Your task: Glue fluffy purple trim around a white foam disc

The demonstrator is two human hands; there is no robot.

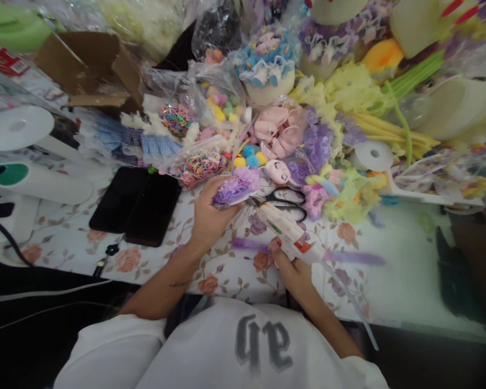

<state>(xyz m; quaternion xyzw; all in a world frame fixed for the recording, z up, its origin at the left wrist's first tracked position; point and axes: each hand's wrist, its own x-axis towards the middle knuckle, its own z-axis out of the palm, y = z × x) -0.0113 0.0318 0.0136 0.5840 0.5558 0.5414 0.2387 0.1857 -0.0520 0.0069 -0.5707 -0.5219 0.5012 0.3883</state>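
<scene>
Left hand grasps the ruffle; right hand grips the glue gun, tip near the left thumb: a slip could burn it.

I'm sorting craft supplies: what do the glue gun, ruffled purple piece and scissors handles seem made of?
Glue gun: probably hard plastic, satin; smooth, moulded-looking body.
Ruffled purple piece: likely sheer fabric, faint sheen; thin frilled folds.
Scissors handles: perhaps plastic, smooth black; rounded loops.

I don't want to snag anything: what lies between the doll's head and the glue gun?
Black scissors lie between the doll's head and the glue gun in the right hand, as the head-camera view shows.
</scene>
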